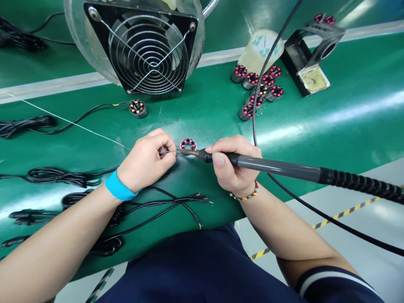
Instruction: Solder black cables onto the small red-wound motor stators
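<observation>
My right hand [236, 162] is closed round the grey handle of a soldering iron [277, 168], its tip pointing left. That tip crosses the near rim of a small motor stator [188, 144] with red windings, lying on the green bench. On the stator's left, my left hand [151, 158] pinches a strand of solder wire [78, 125], which runs in taut from the upper left. A black cable [107, 171] passes behind this hand; whether the fingers also grip its end is hidden. Fine wire ends meet near the iron's tip, too small to tell apart.
A fan [153, 63] with a wire guard stands behind my hands. Several red-wound stators [248, 111] cluster at the back right beside an iron stand [298, 67]. A copper-wound stator [138, 108] has a cable attached. Black cables [176, 202] lie at the front left.
</observation>
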The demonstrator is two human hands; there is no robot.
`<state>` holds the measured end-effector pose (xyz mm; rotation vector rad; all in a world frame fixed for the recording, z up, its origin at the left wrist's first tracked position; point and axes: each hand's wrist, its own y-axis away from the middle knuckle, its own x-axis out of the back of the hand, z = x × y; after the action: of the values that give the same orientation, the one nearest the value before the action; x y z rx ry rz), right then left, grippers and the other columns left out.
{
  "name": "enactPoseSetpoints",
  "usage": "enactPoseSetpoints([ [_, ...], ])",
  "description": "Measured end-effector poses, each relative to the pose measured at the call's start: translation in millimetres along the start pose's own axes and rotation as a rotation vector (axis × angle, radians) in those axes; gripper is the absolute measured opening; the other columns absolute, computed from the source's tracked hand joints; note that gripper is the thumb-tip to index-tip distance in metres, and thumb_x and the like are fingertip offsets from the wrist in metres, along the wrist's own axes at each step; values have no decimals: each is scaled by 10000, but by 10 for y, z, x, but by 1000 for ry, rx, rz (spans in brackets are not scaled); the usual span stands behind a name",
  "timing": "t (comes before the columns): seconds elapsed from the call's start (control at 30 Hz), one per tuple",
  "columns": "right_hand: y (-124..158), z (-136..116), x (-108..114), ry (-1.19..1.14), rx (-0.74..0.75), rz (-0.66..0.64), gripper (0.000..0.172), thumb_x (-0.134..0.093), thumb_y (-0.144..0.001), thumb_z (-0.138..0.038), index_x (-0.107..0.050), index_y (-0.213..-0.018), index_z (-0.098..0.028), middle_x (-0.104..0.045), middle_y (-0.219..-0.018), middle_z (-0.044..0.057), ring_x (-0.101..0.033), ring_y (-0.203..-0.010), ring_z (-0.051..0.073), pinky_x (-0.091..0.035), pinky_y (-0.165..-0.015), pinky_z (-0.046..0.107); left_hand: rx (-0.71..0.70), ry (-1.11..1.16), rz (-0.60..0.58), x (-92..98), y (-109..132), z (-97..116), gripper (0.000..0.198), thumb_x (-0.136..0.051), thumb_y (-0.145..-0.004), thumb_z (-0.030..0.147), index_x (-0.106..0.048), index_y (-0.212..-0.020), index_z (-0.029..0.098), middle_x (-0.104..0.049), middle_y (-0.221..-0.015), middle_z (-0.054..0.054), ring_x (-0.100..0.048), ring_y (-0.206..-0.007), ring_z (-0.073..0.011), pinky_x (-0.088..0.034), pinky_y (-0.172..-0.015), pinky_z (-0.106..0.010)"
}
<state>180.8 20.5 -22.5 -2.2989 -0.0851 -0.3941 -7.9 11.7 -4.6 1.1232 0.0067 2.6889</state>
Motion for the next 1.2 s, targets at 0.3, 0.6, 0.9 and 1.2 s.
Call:
enactPoseSetpoints([
  [0.3, -23, 19, -40, 38, -229, -218, 316, -526, -937, -379, -556, -1227, -259, -657, -1190, 29, -666, -1032, 190, -575, -861, 342, -6, 14, 3, 5, 2, 11, 92, -472, -715, 187, -545, -660, 177, -548, -745, -7, -496, -621, -112, -414, -616, -263],
  [0.6, -15, 56, -129, 149, -172, -406, 212, -536, -897, -218, -579, -1104, -228, -712, -912, 7, -598, -916, 197, -470, -871, 367, -30, 20, 13, -6, -3, -12, 78, -465, -689, 173, -531, -651, 186, -536, -734, 4, -482, -621, -107, -398, -611, -252],
  [0.9, 22, 83, -252, 178, -173, -469, 316, -483, -844, -129, -550, -1144, -207, -677, -920, 38, -550, -880, 209, -445, -848, 367, -38, 48, 23, 37, 13, -9, 71, -471, -713, 181, -542, -722, 175, -527, -727, 2, -483, -628, -116, -403, -626, -262],
  [1.2, 31, 106, -244, 190, -195, -442, 427, -520, -803, -142, -480, -1222, -213, -661, -1075, 67, -534, -1029, 247, -459, -909, 416, 150, 80, -128, 138, -8, -113, 193, -510, -761, 364, -568, -723, 185, -547, -638, 15, -470, -587, -128, -373, -567, -262],
])
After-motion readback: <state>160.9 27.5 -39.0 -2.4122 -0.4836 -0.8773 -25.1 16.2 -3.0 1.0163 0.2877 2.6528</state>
